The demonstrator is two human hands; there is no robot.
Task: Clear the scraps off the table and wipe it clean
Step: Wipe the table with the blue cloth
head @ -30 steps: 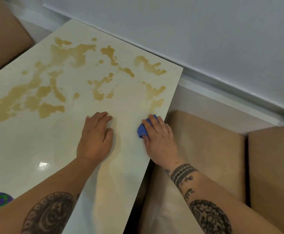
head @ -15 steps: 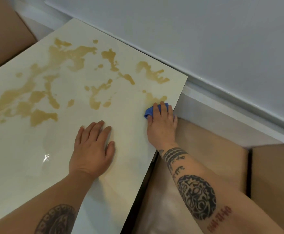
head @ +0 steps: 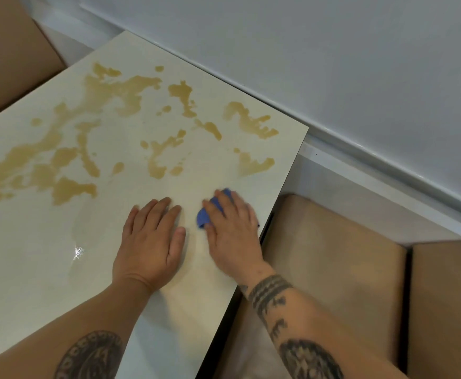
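Right hand [head: 232,233] lies just right of frame centre, fingers pressed over a blue cloth [head: 204,218] near the right edge of the table [head: 32,269]; whether they curl round it cannot be told. Left hand [head: 151,242], beside it, rests flat, fingers straight, holding nothing. Wiping is judged in hand. Beyond, tan spill patches [head: 68,157] cover the upper left and centre, untouched. Next pass needs the cloth carried up into them.
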